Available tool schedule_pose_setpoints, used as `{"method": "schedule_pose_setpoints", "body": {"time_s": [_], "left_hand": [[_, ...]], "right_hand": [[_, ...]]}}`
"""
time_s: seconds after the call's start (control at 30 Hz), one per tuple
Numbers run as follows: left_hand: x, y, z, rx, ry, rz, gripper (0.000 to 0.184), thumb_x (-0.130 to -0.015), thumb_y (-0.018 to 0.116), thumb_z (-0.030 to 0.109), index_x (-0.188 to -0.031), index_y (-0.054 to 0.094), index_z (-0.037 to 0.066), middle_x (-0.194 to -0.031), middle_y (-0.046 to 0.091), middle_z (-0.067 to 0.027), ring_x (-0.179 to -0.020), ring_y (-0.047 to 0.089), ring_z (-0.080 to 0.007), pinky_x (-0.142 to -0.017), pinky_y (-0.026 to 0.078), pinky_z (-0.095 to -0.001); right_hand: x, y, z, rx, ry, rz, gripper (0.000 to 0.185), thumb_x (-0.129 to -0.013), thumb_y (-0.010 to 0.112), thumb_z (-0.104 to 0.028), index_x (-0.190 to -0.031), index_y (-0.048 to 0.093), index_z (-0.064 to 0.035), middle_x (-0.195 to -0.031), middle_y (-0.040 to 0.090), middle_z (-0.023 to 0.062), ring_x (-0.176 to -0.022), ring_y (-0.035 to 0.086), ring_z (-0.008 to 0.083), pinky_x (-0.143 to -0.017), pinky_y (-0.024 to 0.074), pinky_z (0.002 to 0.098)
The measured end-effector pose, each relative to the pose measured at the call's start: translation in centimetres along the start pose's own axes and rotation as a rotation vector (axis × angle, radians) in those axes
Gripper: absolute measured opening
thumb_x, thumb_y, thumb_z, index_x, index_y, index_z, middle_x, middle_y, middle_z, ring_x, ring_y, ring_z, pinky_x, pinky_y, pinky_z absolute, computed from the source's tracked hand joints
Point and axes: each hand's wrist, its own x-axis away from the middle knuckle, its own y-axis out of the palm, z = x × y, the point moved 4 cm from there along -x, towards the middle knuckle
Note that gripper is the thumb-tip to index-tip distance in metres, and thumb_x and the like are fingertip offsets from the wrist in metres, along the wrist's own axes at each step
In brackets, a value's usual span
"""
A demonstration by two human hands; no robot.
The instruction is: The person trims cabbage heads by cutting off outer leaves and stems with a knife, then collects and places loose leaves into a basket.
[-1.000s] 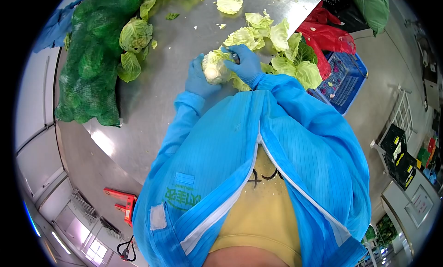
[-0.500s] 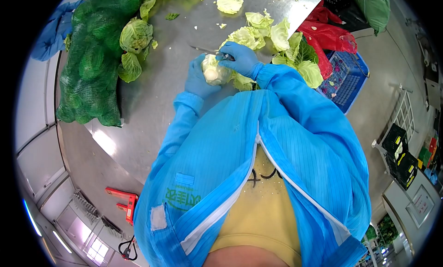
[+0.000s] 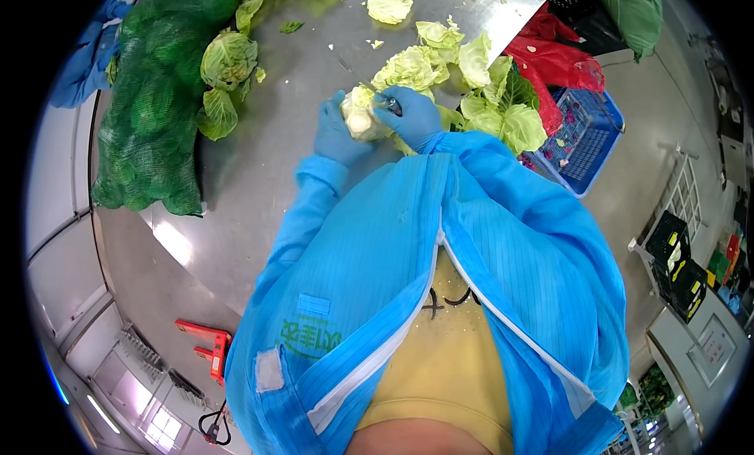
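My left hand (image 3: 336, 133), in a blue glove, is wrapped round the left side of a small, pale cabbage (image 3: 360, 123), whose cut stem end faces me. In my gloved right hand (image 3: 415, 119) is a knife (image 3: 357, 75), its dark handle showing between the fingers. The thin blade slants away to the upper left, just above the cabbage. Part of the right hand lies against the cabbage's right side. Loose leaves (image 3: 410, 68) lie on the metal table beyond the right hand.
A green mesh sack of cabbages (image 3: 149, 109) lies on the left, with a loose cabbage (image 3: 228, 60) beside it. More leaves (image 3: 503, 113) lie along the table's right edge, near a red mesh bag (image 3: 554, 58) and a blue crate (image 3: 593, 152). A blue sleeve (image 3: 86, 54) shows at far left.
The knife blade has swung to point more steeply away from me. My right hand has come slightly nearer, and the cabbage has turned a little in my left hand.
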Motion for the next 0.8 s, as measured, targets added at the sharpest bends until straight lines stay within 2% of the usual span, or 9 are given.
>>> {"method": "schedule_pose_setpoints", "body": {"time_s": [0.13,0.2,0.23,0.33,0.4,0.57,0.67,0.73,0.8], "left_hand": [[0.4,1.5,-0.1,0.136,0.052,0.08,0.102,-0.05,0.086,0.02,-0.13,0.027,0.002,-0.119,0.043,-0.0164,-0.109,0.049,-0.0298,-0.093,0.043,-0.0373],[0.8,1.9,0.1,0.227,-0.007,0.058,0.102,-0.054,0.083,0.036,-0.13,0.025,-0.001,-0.126,0.037,-0.0221,-0.112,0.045,-0.0371,-0.095,0.04,-0.0423],[0.9,2.0,0.0,0.229,-0.008,0.058,0.102,-0.054,0.083,0.036,-0.13,0.025,-0.001,-0.126,0.037,-0.0221,-0.112,0.045,-0.0371,-0.095,0.04,-0.0423],[1.3,1.8,0.7,-0.019,0.035,0.117,0.106,-0.053,0.083,0.035,-0.132,0.022,-0.001,-0.129,0.035,-0.0224,-0.115,0.042,-0.0386,-0.096,0.04,-0.0424],[1.5,1.5,2.3,-0.191,0.078,0.14,0.102,-0.052,0.086,0.027,-0.13,0.025,0.0,-0.123,0.04,-0.0205,-0.111,0.046,-0.0344,-0.095,0.041,-0.0389],[1.8,1.8,0.8,-0.123,0.037,0.153,0.105,-0.052,0.085,0.031,-0.131,0.024,0.0,-0.124,0.038,-0.0211,-0.113,0.044,-0.036,-0.095,0.04,-0.0387],[1.4,2.0,0.4,-0.014,-0.043,0.107,0.105,-0.053,0.085,0.032,-0.131,0.024,-0.001,-0.124,0.037,-0.0208,-0.113,0.043,-0.0351,-0.094,0.041,-0.0388],[1.5,2.2,0.5,0.078,-0.117,0.077,0.105,-0.053,0.085,0.032,-0.131,0.024,-0.001,-0.123,0.037,-0.0207,-0.113,0.043,-0.0346,-0.094,0.041,-0.0387],[1.4,1.8,1.2,-0.05,-0.084,0.127,0.105,-0.052,0.085,0.031,-0.131,0.023,-0.002,-0.122,0.037,-0.0197,-0.112,0.044,-0.0335,-0.094,0.041,-0.038]], "right_hand": [[0.4,0.5,-0.6,0.101,0.029,0.053,0.036,-0.075,0.064,-0.039,-0.094,0.064,-0.0084,-0.084,0.065,0.0117,-0.079,0.062,0.0295,-0.069,0.0481,0.0385],[0.4,0.6,-0.8,0.058,0.09,0.066,0.034,-0.073,0.066,-0.037,-0.089,0.065,-0.0075,-0.082,0.064,0.0117,-0.077,0.062,0.0291,-0.068,0.0479,0.0384],[0.4,0.7,-0.6,0.015,0.15,0.078,0.032,-0.072,0.067,-0.036,-0.085,0.065,-0.0066,-0.079,0.064,0.0117,-0.076,0.062,0.0288,-0.067,0.0477,0.0384],[-0.2,1.9,1.6,-0.28,0.166,0.092,0.029,-0.069,0.069,-0.032,-0.078,0.065,-0.0053,-0.075,0.063,0.0117,-0.073,0.062,0.0275,-0.066,0.0476,0.0378],[-0.5,2.6,2.3,-0.324,0.192,0.065,0.028,-0.068,0.07,-0.031,-0.078,0.065,-0.0051,-0.075,0.063,0.0114,-0.072,0.062,0.027,-0.066,0.0477,0.0369],[-0.8,2.6,2.1,-0.308,0.219,-0.013,0.027,-0.066,0.071,-0.029,-0.078,0.065,-0.0054,-0.075,0.064,0.0113,-0.071,0.062,0.0249,-0.067,0.0482,0.0344],[0.2,1.4,-0.1,-0.068,0.119,-0.016,0.029,-0.066,0.072,-0.029,-0.081,0.064,-0.0051,-0.073,0.063,0.0114,-0.068,0.061,0.0227,-0.065,0.0481,0.0334],[0.0,1.1,1.2,-0.183,0.128,0.158,0.032,-0.066,0.072,-0.028,-0.087,0.063,-0.0048,-0.074,0.063,0.0123,-0.067,0.061,0.0219,-0.063,0.0482,0.0327],[0.1,0.5,2.2,-0.222,0.172,0.168,0.034,-0.067,0.071,-0.029,-0.089,0.063,-0.0047,-0.074,0.062,0.0122,-0.067,0.061,0.0223,-0.063,0.0481,0.0324]]}}
